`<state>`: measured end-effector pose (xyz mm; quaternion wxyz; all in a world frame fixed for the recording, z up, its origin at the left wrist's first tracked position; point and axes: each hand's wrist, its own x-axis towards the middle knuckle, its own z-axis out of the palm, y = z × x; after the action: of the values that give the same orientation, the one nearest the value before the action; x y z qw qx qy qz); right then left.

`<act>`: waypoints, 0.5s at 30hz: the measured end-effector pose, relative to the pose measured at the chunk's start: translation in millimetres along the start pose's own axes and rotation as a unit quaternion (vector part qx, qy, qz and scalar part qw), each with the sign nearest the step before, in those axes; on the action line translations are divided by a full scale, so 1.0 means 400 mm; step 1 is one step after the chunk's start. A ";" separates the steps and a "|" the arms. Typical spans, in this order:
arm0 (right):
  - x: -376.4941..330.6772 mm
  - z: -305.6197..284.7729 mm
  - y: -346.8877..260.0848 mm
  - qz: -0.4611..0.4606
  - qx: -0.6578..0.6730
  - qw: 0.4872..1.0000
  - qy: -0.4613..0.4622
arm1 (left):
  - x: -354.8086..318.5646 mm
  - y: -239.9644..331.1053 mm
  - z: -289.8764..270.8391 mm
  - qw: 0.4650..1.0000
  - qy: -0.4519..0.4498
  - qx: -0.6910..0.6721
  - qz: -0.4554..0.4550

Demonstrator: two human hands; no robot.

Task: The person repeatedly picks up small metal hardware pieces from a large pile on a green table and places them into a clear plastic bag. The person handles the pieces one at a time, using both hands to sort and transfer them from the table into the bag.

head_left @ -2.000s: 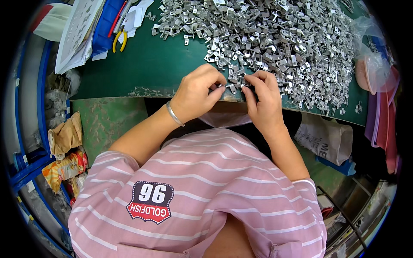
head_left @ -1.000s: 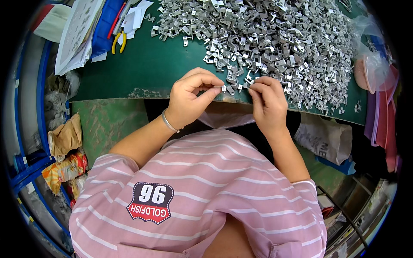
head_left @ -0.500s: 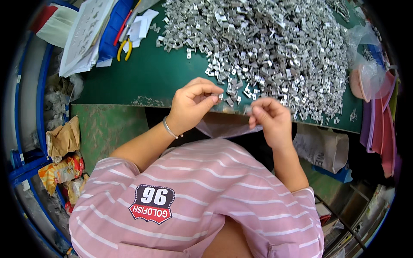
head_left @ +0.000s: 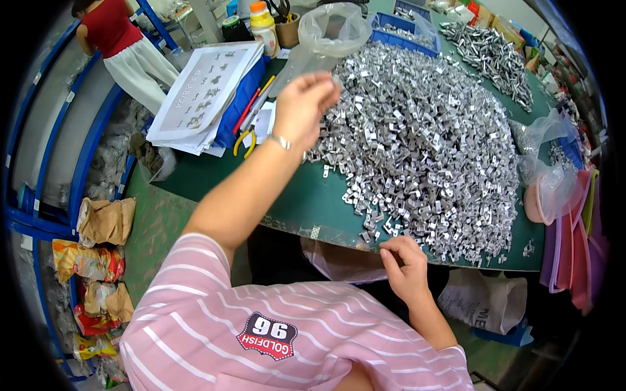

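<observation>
Left hand (head_left: 304, 107) swung up near bag (head_left: 333, 47), fingertips together; right hand (head_left: 405, 264), grip unclear, near bench (head_left: 287, 212); paired work likely paused.

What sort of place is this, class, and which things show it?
Probably a small-parts workshop: a large heap of metal pieces on a green table, a yellow-handled hand tool and blue-framed shelving suggest it.

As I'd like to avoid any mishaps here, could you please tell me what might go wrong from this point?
The right hand is near metal parts close to the front edge of the table; a nudge might tip a few off.

The left hand is stretched out toward the clear bag, which it might snag.

The left forearm lies near the yellow-handled pliers and could bump them.
</observation>
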<state>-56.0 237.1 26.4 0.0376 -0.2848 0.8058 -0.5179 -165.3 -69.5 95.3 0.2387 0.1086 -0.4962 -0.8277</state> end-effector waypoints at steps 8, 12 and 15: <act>-0.010 -0.033 0.034 -0.036 -0.037 0.997 0.052 | 0.254 0.073 0.063 0.993 -0.059 0.084 0.059; -0.023 -0.049 0.053 0.046 -0.043 0.993 0.096 | 0.021 0.009 0.023 0.919 -0.236 0.311 0.060; -0.015 -0.045 0.053 0.020 -0.060 0.993 0.099 | -0.186 -0.059 0.005 0.839 -0.336 0.425 0.041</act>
<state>-66.4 261.0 15.1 -0.0493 -0.2180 0.8406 -0.4935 -108.9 -21.1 71.3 0.0213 -0.1062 -0.8529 -0.5106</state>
